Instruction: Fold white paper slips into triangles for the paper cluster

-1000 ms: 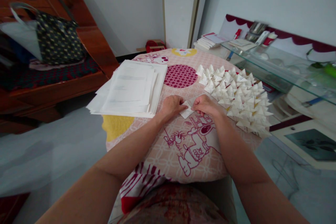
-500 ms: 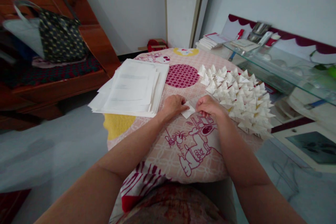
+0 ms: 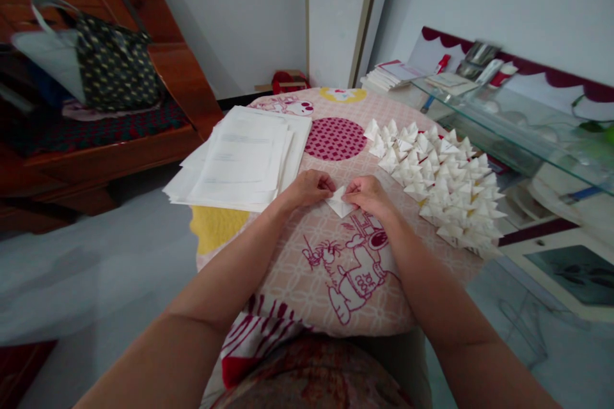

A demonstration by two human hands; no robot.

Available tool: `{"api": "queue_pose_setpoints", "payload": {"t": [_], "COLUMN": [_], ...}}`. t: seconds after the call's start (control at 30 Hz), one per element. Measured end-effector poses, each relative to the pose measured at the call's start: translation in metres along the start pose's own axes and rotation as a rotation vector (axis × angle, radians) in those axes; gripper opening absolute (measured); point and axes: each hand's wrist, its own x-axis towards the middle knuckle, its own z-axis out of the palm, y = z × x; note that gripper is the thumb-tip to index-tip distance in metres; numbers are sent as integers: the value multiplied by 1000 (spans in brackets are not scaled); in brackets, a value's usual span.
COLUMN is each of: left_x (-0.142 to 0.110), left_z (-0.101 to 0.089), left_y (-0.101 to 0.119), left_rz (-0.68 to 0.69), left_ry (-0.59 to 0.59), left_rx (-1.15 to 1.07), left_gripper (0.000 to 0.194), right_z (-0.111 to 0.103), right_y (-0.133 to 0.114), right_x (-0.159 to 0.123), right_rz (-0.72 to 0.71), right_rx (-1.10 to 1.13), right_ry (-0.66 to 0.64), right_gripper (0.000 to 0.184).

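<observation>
A small white folded paper (image 3: 341,206) lies near the middle of the cloth-covered table (image 3: 307,268), between my two hands. My left hand (image 3: 311,187) pinches its left edge, fingers curled. On the other side my right hand (image 3: 368,195) has thumb and fingertips closed on its right edge. To the left is a stack of loose white paper sheets (image 3: 240,153) with faint print. Right of my hands stand several rows of pointed folded paper pieces (image 3: 439,179), set closely together.
At the right is a glass shelf (image 3: 522,134) holding metal cups and a red-and-white cup (image 3: 503,75). A pile of papers (image 3: 391,75) sits at the table's far right. A wooden bench (image 3: 177,89) with a patterned bag (image 3: 118,64) stands at the left.
My right hand has moved left onto the folded paper and now pinches its right edge. My left hand has shifted slightly left, still holding the paper.
</observation>
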Motion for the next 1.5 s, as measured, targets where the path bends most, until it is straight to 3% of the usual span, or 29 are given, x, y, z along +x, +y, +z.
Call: {"api": "queue_pose_setpoints", "payload": {"t": [0.3,0.7,0.97,1.1,1.27,1.5], "left_x": [2,-2,-8,-9,-7,-5], "left_z": [-6,-2,-11,-2,10,9], "left_y": [-6,17,3,7,14,16], "left_rz": [2,-55,-103,-35,-104,-130], "left_ry": [-40,69,57,97,151,130], "left_rx": [-52,379,91,180,265,331], "left_gripper": [20,21,23,14,13,17], "right_z": [4,7,7,7,8,10], "right_y": [3,-6,-6,-8,-7,-7], "right_x": [5,3,3,3,5,6], "right_rz": [-13,-17,-51,-47,-65,-64], "right_rx": [-95,-200,-245,-259,-271,-298], "right_ry": [48,97,108,110,127,141], "right_gripper": [9,12,11,10,10,11]}}
